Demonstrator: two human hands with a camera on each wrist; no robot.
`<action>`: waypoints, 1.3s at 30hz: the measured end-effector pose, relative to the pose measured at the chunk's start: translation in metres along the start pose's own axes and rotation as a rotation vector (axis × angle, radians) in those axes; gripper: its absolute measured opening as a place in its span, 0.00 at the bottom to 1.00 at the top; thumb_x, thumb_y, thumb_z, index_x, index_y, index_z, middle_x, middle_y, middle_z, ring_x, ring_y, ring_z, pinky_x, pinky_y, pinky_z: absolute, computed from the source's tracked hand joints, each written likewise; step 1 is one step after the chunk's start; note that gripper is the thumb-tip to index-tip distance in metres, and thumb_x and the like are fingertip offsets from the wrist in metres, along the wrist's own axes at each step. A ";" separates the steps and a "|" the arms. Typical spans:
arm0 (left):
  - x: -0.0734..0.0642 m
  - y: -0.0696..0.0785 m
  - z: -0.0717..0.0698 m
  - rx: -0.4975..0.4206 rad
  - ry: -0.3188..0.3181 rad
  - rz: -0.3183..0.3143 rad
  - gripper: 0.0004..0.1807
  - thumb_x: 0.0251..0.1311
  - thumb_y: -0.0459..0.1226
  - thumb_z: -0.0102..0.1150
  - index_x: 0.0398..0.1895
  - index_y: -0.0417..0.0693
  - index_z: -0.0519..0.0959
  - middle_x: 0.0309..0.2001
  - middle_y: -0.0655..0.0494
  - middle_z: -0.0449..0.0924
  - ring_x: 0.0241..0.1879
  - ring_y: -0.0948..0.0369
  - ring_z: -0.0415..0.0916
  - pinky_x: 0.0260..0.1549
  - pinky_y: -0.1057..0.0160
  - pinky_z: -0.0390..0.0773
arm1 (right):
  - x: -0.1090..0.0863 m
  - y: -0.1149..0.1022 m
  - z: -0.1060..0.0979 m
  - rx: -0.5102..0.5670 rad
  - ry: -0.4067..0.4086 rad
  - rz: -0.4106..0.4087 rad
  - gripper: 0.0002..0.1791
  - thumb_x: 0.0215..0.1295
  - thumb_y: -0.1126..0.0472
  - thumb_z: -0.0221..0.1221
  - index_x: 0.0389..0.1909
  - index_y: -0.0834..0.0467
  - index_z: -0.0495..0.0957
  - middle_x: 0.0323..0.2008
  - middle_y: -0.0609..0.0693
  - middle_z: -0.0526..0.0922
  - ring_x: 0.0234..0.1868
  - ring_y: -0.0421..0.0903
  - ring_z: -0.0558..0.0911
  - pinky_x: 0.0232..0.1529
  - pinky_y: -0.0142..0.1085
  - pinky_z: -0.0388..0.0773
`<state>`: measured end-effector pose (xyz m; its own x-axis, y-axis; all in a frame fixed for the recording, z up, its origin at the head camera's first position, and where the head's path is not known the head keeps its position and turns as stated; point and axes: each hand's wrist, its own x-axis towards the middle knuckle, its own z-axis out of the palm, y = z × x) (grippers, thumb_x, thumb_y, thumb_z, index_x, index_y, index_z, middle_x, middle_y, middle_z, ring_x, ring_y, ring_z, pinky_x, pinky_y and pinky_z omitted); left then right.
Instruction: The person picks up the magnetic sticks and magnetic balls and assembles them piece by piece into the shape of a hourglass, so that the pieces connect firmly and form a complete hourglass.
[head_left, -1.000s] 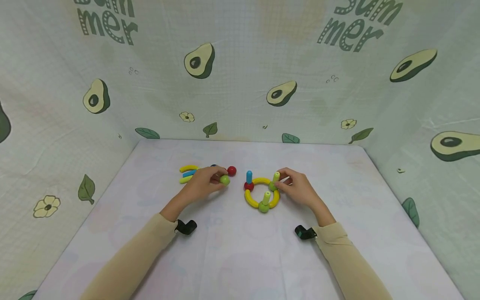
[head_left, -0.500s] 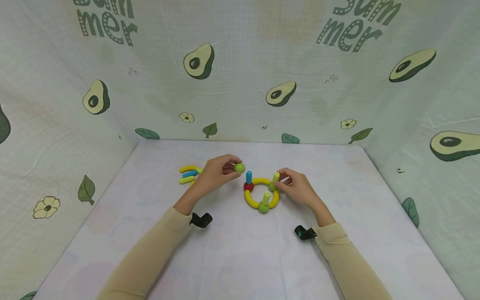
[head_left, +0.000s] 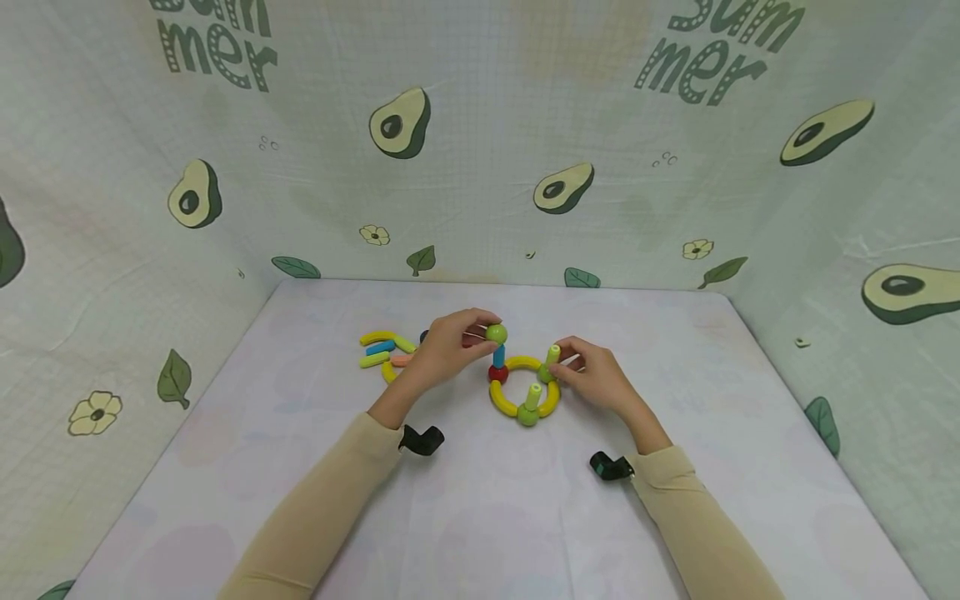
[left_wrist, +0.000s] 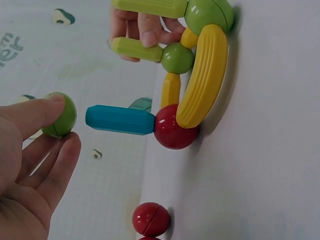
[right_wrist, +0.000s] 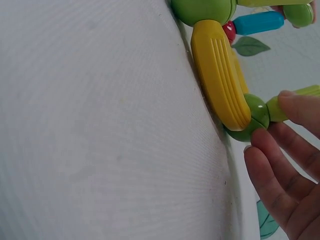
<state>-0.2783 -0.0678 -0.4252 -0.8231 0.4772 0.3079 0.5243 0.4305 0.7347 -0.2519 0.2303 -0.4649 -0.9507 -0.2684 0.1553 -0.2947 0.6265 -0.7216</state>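
My left hand [head_left: 450, 343] pinches a green ball [left_wrist: 65, 116] between thumb and fingers. It holds the ball just above an upright blue magnetic rod [left_wrist: 120, 119]; the left wrist view shows a small gap between them. The rod stands on a red ball [left_wrist: 175, 127], part of a ring of balls joined by curved yellow rods [left_wrist: 205, 75]. My right hand [head_left: 594, 372] pinches the upright light-green rod [head_left: 553, 353] on the ring's right green ball [right_wrist: 255, 112]. Another light-green rod [head_left: 533, 395] rises from the front green ball [head_left: 528, 415].
Left of the ring, partly behind my left hand, lie loose pieces: a curved yellow rod [head_left: 377, 337], a blue rod [head_left: 380, 347], a light-green rod [head_left: 374, 360] and others. A red ball [left_wrist: 151, 219] sits on the table, another beside it. Patterned cloth [head_left: 480, 225] hangs behind.
My left hand has carried the green ball from beside the loose pieces up and right, to over the blue rod. My right hand has kept its place at the ring.
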 end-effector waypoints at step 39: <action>0.004 0.006 0.019 -0.028 -0.058 0.035 0.22 0.71 0.34 0.68 0.67 0.50 0.81 0.61 0.56 0.85 0.55 0.59 0.85 0.58 0.64 0.83 | 0.003 0.001 0.001 0.022 0.053 -0.068 0.15 0.74 0.59 0.67 0.58 0.56 0.81 0.49 0.53 0.89 0.52 0.53 0.87 0.53 0.50 0.86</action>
<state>-0.2744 -0.0489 -0.4311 -0.7900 0.5352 0.2990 0.5458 0.3919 0.7406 -0.2550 0.2294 -0.4661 -0.9323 -0.2705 0.2400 -0.3576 0.5914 -0.7228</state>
